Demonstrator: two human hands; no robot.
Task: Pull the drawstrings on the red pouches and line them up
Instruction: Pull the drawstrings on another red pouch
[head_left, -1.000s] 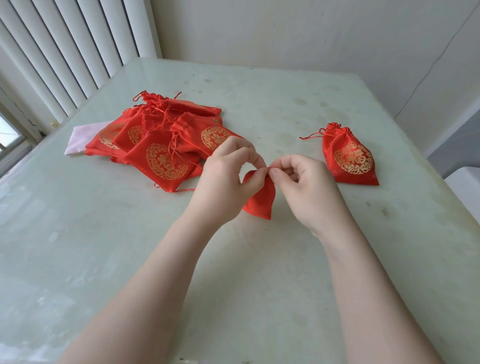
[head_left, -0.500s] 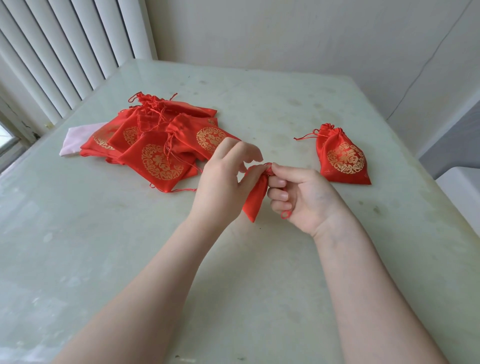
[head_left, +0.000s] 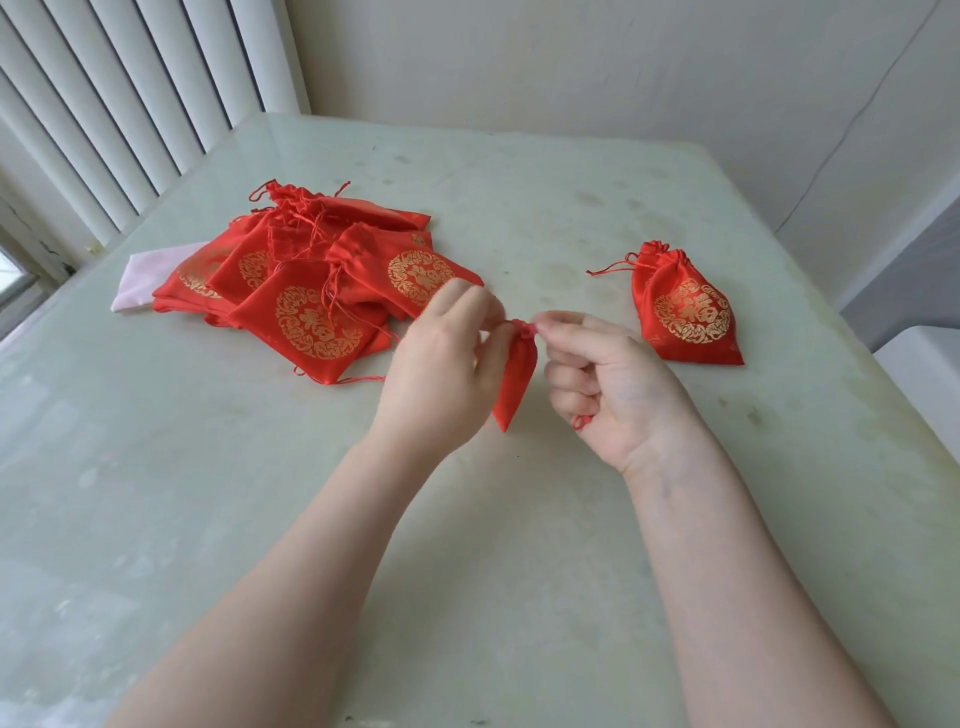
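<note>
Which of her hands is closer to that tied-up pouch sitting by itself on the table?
Right. The right hand is just beside the lone closed pouch, on its near left; the left hand is farther off, closer to the pile.

Held pouch (head_left: 515, 376): red, neck cinched, hanging mid-scene. Closed pouch (head_left: 684, 312): gold emblem, lying right. Pouch pile (head_left: 317, 280): uncinched, overlapping, left.

A single head-worn wide-angle camera looks forward and down across the pale green tabletop (head_left: 519, 571) toward the far wall corner, with vertical blinds (head_left: 130, 104) at upper left. Both forearms enter from the bottom edge, so the view sits close above the near table edge. No second view exists.
</note>
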